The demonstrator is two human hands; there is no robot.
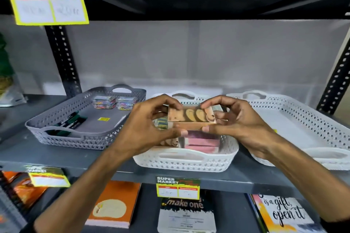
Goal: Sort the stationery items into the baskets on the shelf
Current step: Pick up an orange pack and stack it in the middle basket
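Observation:
Both hands hold a small tan box (191,118) with round brown shapes printed on top, above the middle white basket (186,161). My left hand (149,125) pinches its left end and my right hand (234,121) its right end. Inside that basket lie pink boxes (200,142) and another tan box (170,142). The grey basket (56,138) on the left holds dark markers (71,121) and packs of coloured clips (113,102). A second white basket (303,119) stands on the right; I see nothing in it.
The baskets stand on a grey metal shelf (47,159) with slotted black uprights (63,58). Yellow price tags (178,188) hang on the shelf edges. Notebooks lie on the shelf below, among them an orange one (115,204).

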